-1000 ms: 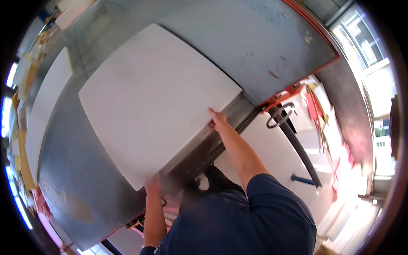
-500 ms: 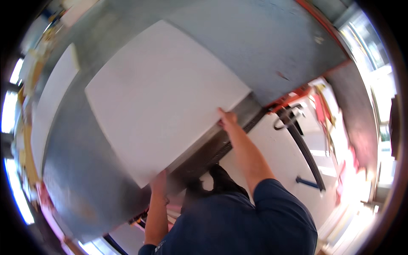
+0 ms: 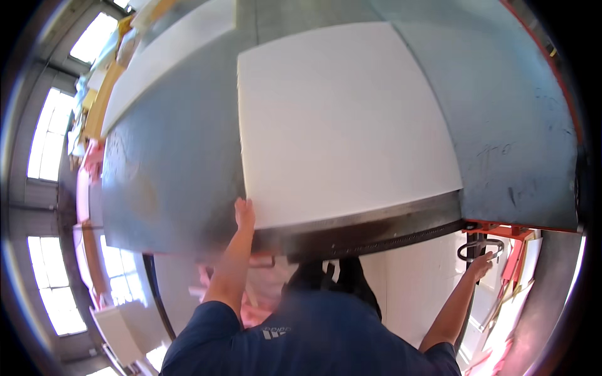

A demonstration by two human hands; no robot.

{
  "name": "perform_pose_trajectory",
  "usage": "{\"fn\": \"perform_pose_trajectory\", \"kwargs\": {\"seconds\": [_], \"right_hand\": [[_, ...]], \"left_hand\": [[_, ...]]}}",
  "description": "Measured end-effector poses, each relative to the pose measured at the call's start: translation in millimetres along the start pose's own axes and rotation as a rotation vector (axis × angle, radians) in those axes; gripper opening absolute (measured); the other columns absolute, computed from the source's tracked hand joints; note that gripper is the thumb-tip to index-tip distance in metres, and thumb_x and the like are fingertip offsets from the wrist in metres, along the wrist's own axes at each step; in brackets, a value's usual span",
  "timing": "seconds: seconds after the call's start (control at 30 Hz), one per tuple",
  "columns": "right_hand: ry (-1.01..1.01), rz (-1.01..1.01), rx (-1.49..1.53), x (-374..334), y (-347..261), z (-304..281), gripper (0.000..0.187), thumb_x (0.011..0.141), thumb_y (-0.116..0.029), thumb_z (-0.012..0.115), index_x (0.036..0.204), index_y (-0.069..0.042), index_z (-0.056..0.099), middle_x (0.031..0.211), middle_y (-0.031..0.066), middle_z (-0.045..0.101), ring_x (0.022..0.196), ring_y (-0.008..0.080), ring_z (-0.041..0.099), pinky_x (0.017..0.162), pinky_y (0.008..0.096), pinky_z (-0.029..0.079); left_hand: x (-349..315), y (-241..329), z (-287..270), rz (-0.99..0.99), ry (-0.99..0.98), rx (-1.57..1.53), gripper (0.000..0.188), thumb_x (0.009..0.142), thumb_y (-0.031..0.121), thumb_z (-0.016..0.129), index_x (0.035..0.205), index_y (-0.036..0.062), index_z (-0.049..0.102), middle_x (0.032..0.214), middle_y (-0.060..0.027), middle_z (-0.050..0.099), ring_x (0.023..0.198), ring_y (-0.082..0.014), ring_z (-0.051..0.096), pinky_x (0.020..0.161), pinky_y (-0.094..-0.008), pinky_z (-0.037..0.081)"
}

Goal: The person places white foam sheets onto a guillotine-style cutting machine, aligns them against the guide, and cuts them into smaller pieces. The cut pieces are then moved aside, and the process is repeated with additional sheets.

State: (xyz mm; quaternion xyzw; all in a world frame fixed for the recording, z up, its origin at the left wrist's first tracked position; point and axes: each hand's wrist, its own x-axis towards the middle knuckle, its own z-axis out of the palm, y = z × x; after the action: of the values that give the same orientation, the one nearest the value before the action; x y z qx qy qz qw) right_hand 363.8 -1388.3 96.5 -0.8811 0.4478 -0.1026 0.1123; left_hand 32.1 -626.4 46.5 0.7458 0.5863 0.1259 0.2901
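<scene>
A broad white, roughly square sheet lies flat on the blue-grey tabletop, in the upper centre of the frame. The person's left hand touches its lower-left corner; I can't tell whether the fingers pinch it. At lower right, the right hand is at the rim of a round dark handwheel; whether it's clenched there, I can't make out.

Workshop, with broad metal machine table, handwheel, tall windows.
</scene>
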Motion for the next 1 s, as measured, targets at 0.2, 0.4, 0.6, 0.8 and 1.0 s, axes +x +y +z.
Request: {"fn": "perform_pose_trajectory", "kwargs": {"seconds": [0.2,0.4,0.6,0.8,1.0], "right_hand": [[0.003,-0.506,-0.492,59.8,43.3,12.3,0.039,0.093,-0.034,0.053,0.106,0.002,0.063,0.1,0.0198,0.066,0.096,0.0367,0.064,0.084,0.0495,0.053],[-0.24,-0.169,0.034,156.7,13.2,-13.0,0.057,0.097,-0.043,0.039,0.102,0.009,0.062,0.1,0.0293,0.066,0.092,0.0418,0.065,0.086,0.048,0.051],[0.341,-0.073,0.146,17.5,-20.8,-31.9,0.053,0.094,-0.048,0.047,0.115,0.0,0.057,0.102,0.0195,0.068,0.093,0.0389,0.065,0.085,0.0502,0.049],[-0.904,-0.169,0.288,-186.2,-123.0,-13.6,0.053,0.093,-0.052,0.05,0.079,-0.004,0.067,0.066,0.0089,0.063,0.057,0.0172,0.062,0.057,0.0372,0.049],[-1.074,-0.072,0.37,-259.6,-178.9,52.1,0.06,0.088,-0.054,0.058,0.06,0.0,0.063,0.055,0.0097,0.062,0.052,0.0197,0.063,0.058,0.0346,0.051]], "left_hand": [[-20.4,92.2,26.0,-0.165,-0.079,-0.026,0.067,0.09,0.03,0.065,0.142,0.0006,0.035,0.133,-0.018,0.053,0.12,-0.0303,0.053,0.103,-0.0387,0.042],[26.3,24.4,42.5,-0.143,-0.151,-0.066,0.067,0.085,0.015,0.07,0.141,-0.0004,0.036,0.129,-0.0175,0.057,0.113,-0.0283,0.058,0.097,-0.0386,0.048],[16.3,7.7,18.8,-0.131,-0.11,-0.101,0.071,0.085,0.018,0.073,0.143,-0.0002,0.036,0.131,-0.0168,0.057,0.114,-0.0287,0.059,0.098,-0.039,0.047],[10.4,12.2,8.6,-0.131,-0.127,-0.167,0.061,0.088,0.014,0.069,0.141,0.0014,0.04,0.126,-0.0133,0.059,0.108,-0.0254,0.061,0.091,-0.0372,0.05],[18.8,8.9,5.1,-0.178,-0.257,-0.406,0.054,0.093,0.012,0.064,0.141,0.0019,0.041,0.121,-0.009,0.062,0.101,-0.0218,0.062,0.084,-0.0373,0.054]]}}
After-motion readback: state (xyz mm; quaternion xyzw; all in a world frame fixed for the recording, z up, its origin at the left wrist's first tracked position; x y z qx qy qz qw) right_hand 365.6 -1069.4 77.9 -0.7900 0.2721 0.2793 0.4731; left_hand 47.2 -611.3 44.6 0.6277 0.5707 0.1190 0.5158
